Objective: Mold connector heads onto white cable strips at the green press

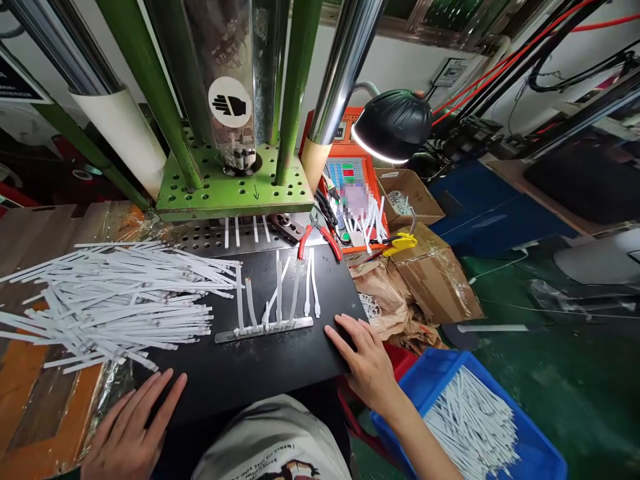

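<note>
My left hand (135, 423) rests with its fingers spread at the near left of the black work surface (240, 380), just below a heap of white flat strips (145, 293). It holds nothing. At the right edge of that surface, my right hand (363, 353) lies with fingers apart and nothing in them. Between the hands, closer to the right one, is a clear bar (264, 329) with several white strips standing out from it. Two loose white strips with small connector ends (312, 287) lie beyond its right end.
A green press plate (235, 193) hangs over a perforated metal bed. Red-handled pliers (320, 239) lie by it. A black lamp (393, 127) lights an orange control box (370, 173). Cardboard boxes (435, 273) and a blue bin (430, 373) of white strips stand on the right.
</note>
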A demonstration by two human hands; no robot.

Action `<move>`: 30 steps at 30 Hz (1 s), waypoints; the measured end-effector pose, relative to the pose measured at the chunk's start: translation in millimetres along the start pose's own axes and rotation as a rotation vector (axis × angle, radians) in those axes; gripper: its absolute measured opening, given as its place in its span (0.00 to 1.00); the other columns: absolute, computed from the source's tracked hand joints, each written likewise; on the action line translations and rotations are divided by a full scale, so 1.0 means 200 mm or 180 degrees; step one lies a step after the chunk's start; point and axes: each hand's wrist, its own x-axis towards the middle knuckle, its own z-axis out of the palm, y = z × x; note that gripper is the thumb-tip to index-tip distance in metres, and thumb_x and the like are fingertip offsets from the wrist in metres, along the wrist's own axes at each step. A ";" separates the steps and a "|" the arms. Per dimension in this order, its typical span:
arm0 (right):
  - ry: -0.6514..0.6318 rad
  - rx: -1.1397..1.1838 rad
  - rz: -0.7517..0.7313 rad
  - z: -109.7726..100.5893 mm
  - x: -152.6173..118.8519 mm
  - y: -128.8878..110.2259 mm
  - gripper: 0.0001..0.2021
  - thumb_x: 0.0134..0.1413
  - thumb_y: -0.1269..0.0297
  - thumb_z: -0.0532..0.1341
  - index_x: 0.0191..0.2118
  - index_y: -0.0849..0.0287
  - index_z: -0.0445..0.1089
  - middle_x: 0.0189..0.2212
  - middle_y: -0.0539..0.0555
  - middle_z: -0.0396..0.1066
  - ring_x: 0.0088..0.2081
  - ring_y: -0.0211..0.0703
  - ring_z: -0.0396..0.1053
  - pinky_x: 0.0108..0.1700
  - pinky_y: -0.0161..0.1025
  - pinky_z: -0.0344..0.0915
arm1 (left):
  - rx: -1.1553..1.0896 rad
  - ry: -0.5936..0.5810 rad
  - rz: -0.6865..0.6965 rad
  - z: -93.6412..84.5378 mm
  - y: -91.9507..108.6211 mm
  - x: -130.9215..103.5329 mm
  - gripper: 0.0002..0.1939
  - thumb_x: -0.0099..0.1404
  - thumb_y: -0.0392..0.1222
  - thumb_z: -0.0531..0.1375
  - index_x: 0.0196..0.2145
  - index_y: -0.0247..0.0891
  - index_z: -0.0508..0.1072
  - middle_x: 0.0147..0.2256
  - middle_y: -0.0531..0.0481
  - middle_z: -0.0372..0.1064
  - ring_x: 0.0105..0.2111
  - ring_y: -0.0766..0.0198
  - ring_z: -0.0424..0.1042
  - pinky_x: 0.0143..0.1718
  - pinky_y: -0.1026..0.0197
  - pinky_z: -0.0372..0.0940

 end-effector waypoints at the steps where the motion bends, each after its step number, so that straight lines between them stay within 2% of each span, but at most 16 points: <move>1: -0.0005 0.0014 0.0011 0.00 0.00 0.00 0.41 0.41 0.83 0.53 0.64 0.54 0.61 0.61 0.63 0.59 0.63 0.55 0.57 0.62 0.58 0.55 | 0.0004 -0.0003 0.0012 0.00 0.00 0.00 0.31 0.67 0.34 0.52 0.67 0.48 0.56 0.61 0.46 0.63 0.54 0.52 0.70 0.65 0.48 0.50; 5: -0.0083 0.0089 0.0086 -0.04 0.00 0.00 0.39 0.44 0.82 0.55 0.65 0.55 0.60 0.62 0.64 0.59 0.63 0.57 0.56 0.63 0.60 0.53 | -0.0092 -0.0020 0.0013 -0.03 0.01 0.03 0.31 0.68 0.36 0.52 0.67 0.49 0.55 0.59 0.44 0.65 0.54 0.48 0.69 0.61 0.45 0.54; 7: -0.0115 0.0319 0.0063 -0.09 0.02 -0.01 0.34 0.49 0.74 0.62 0.64 0.56 0.60 0.62 0.66 0.58 0.62 0.60 0.57 0.62 0.62 0.53 | -0.0288 -0.0051 0.0037 -0.07 0.04 0.09 0.31 0.68 0.41 0.55 0.67 0.48 0.55 0.58 0.42 0.65 0.55 0.45 0.67 0.58 0.44 0.56; 9: -0.0077 0.0750 -0.0004 -0.14 0.05 -0.03 0.33 0.52 0.60 0.67 0.63 0.57 0.60 0.60 0.65 0.60 0.60 0.60 0.59 0.60 0.60 0.57 | -0.0603 -0.0028 0.0095 -0.11 0.09 0.20 0.32 0.68 0.48 0.58 0.67 0.45 0.55 0.56 0.39 0.66 0.54 0.43 0.67 0.54 0.45 0.59; 11: 0.0151 0.1112 -0.0021 -0.15 0.11 -0.08 0.30 0.56 0.54 0.65 0.62 0.56 0.60 0.56 0.63 0.65 0.56 0.55 0.63 0.56 0.55 0.61 | -0.0798 0.0082 0.0085 -0.13 0.15 0.33 0.33 0.68 0.49 0.59 0.67 0.41 0.55 0.54 0.37 0.66 0.52 0.45 0.68 0.51 0.48 0.62; 15: 0.0735 0.1037 0.0021 -0.09 0.27 -0.23 0.20 0.65 0.64 0.58 0.60 0.58 0.61 0.49 0.60 0.71 0.49 0.51 0.66 0.51 0.51 0.63 | -0.0558 0.0286 -0.0075 -0.08 0.23 0.54 0.26 0.71 0.40 0.55 0.64 0.34 0.57 0.49 0.37 0.68 0.46 0.50 0.70 0.47 0.51 0.66; 19: 0.0865 0.0929 0.0096 -0.02 0.33 -0.31 0.15 0.66 0.67 0.56 0.56 0.59 0.66 0.40 0.58 0.73 0.42 0.50 0.67 0.46 0.49 0.65 | -0.0825 0.0106 -0.0133 -0.05 0.25 0.57 0.16 0.73 0.33 0.49 0.56 0.33 0.64 0.40 0.43 0.67 0.40 0.60 0.72 0.41 0.60 0.69; 21: 0.0682 0.1112 0.0090 -0.02 0.33 -0.30 0.13 0.66 0.68 0.55 0.54 0.59 0.68 0.36 0.57 0.72 0.38 0.47 0.66 0.42 0.45 0.66 | -0.1101 -0.0054 -0.0138 -0.06 0.25 0.55 0.14 0.73 0.33 0.48 0.53 0.34 0.67 0.38 0.45 0.65 0.36 0.64 0.72 0.37 0.65 0.68; 24: 0.0388 0.1617 -0.0063 -0.05 0.34 -0.25 0.12 0.65 0.71 0.54 0.49 0.58 0.72 0.34 0.55 0.68 0.35 0.42 0.65 0.38 0.38 0.66 | -0.1424 -0.0194 -0.0125 -0.09 0.25 0.54 0.12 0.73 0.36 0.48 0.47 0.35 0.68 0.37 0.47 0.64 0.34 0.65 0.72 0.36 0.66 0.68; 27: 0.0101 0.1925 -0.0238 -0.11 0.41 -0.19 0.12 0.63 0.74 0.55 0.42 0.57 0.75 0.37 0.55 0.66 0.35 0.38 0.66 0.37 0.34 0.65 | -0.1651 -0.0309 -0.0134 -0.11 0.23 0.57 0.13 0.73 0.33 0.47 0.47 0.36 0.69 0.35 0.48 0.64 0.34 0.65 0.71 0.36 0.66 0.68; 30: -0.0406 0.1857 -0.0448 -0.14 0.51 -0.14 0.12 0.57 0.80 0.57 0.32 0.58 0.75 0.36 0.53 0.70 0.35 0.37 0.68 0.37 0.32 0.63 | -0.1741 -0.0538 -0.0202 -0.11 0.20 0.61 0.14 0.71 0.32 0.47 0.47 0.39 0.70 0.35 0.49 0.65 0.34 0.64 0.71 0.35 0.64 0.68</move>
